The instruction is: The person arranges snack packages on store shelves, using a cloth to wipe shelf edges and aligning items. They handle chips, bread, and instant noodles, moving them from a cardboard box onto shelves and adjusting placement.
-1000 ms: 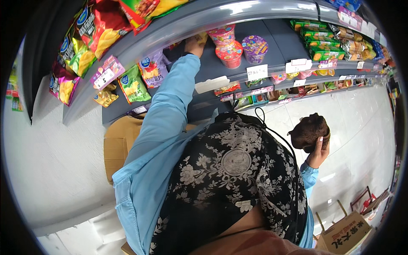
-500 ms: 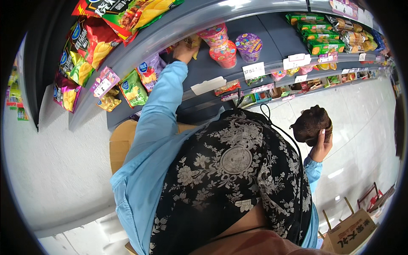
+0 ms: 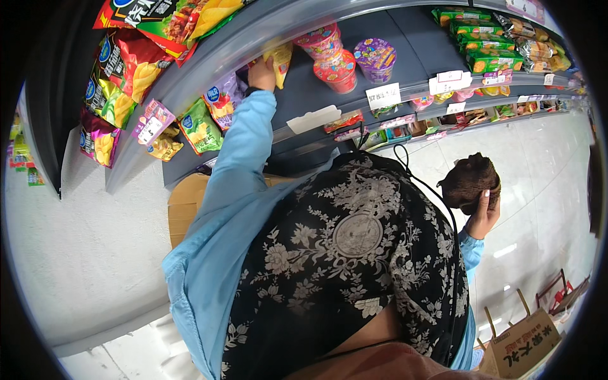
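Observation:
My left hand (image 3: 261, 76) reaches onto the grey shelf and is closed on a yellow snack bag (image 3: 280, 63), which stands upright beside its fingers. Purple snack bags (image 3: 225, 98) and a green snack bag (image 3: 201, 126) stand to its left. Just right of the yellow bag is a stack of red and pink snack cups (image 3: 334, 71), with a purple snack cup (image 3: 375, 60) beside it. Off to the right, away from the shelf, my right hand (image 3: 484, 216) grips a crumpled dark brown cloth (image 3: 470, 182); some of its fingers are hidden behind the cloth.
A clear shelf lip (image 3: 218, 47) curves along the upper shelf, where large chip bags (image 3: 136, 63) hang over at the left. Green biscuit packs (image 3: 493, 61) are stacked at the far right. A brown carton (image 3: 187, 206) stands below the shelf, and a cardboard box (image 3: 522, 345) sits at lower right.
The yellow snack bag now shows more fully and stands more upright by my left hand, which has shifted slightly left and up. My right hand still holds the cloth.

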Demonstrator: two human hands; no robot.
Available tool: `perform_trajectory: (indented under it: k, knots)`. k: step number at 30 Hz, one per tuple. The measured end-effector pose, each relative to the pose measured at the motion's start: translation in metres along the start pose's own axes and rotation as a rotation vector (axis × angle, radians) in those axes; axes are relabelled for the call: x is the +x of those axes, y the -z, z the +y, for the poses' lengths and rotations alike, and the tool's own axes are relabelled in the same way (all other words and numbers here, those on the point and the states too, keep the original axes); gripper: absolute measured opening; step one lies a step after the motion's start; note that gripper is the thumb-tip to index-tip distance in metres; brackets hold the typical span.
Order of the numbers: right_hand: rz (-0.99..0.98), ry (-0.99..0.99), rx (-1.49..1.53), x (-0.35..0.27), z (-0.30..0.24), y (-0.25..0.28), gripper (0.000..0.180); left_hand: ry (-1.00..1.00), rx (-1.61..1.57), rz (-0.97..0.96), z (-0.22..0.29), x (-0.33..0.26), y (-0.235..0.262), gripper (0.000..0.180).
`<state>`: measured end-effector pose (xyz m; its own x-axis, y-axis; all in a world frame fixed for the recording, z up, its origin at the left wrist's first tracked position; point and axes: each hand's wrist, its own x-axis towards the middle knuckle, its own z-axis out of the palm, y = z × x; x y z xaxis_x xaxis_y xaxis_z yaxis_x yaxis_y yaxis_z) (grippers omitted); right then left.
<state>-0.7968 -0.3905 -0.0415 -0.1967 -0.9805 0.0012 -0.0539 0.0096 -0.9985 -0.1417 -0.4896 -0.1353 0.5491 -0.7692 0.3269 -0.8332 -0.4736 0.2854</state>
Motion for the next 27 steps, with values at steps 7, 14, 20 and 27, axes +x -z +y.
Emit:
perform_trajectory:
  k: [7, 14, 20, 27]
  knots:
    - [-0.011, 0.014, 0.013, 0.006, 0.004, -0.007, 0.044, -0.206, 0.166, -0.263, 0.022, -0.071, 0.086, 0.063]
    - [-0.073, -0.002, 0.023, 0.009, -0.002, -0.011, 0.047, -0.420, 0.137, -0.509, 0.041, -0.037, 0.085, 0.133]
    - [-0.075, 0.022, -0.029, 0.003, -0.006, -0.008, 0.048, -0.475, -0.023, -0.689, 0.045, -0.008, 0.055, 0.151]
    - [-0.067, 0.047, -0.076, 0.000, 0.004, -0.006, 0.050, -0.396, -0.109, -0.408, 0.057, -0.033, 0.083, 0.126]
